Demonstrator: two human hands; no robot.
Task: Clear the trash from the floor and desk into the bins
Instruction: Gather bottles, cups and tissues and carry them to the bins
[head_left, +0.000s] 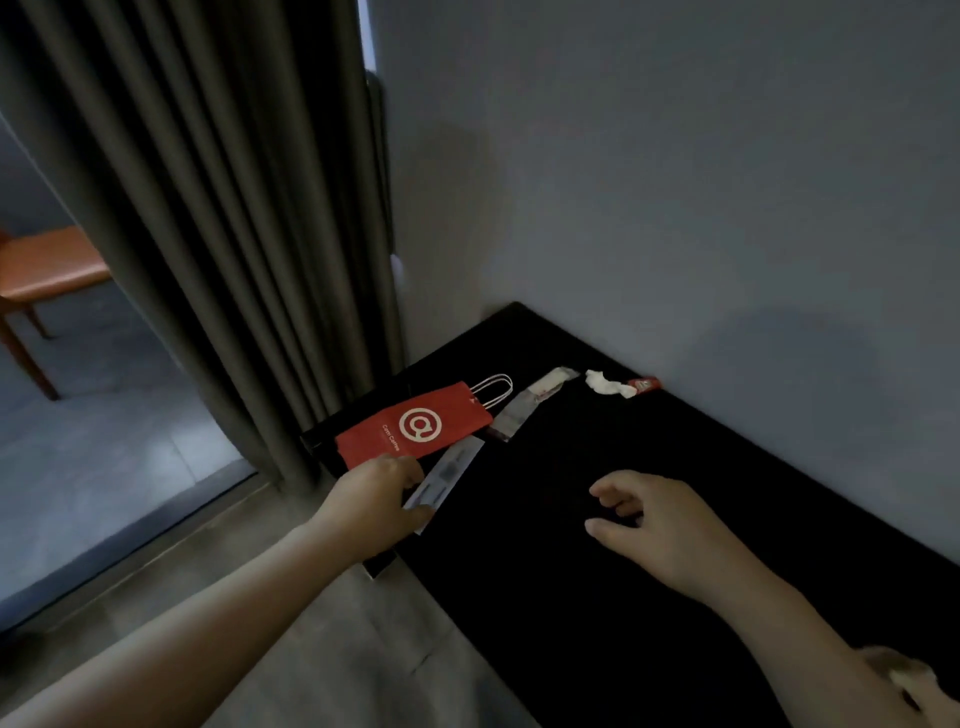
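Observation:
A black desk (649, 571) stands against the grey wall. On its far left part lies a red paper bag (415, 423) with white handles and a white logo. My left hand (376, 501) pinches a pale paper strip (444, 475) just in front of the bag. Another pale wrapper (527, 402) lies beyond the bag, then a crumpled white tissue (608, 383) and a small red packet (644, 384) near the wall. My right hand (649, 517) hovers over the desk with loosely curled fingers and holds nothing.
A grey curtain (208, 234) hangs left of the desk down to the floor. An orange chair (47, 270) stands beyond it at the far left. Light floor (322, 649) lies in front of the desk. No bin is in view.

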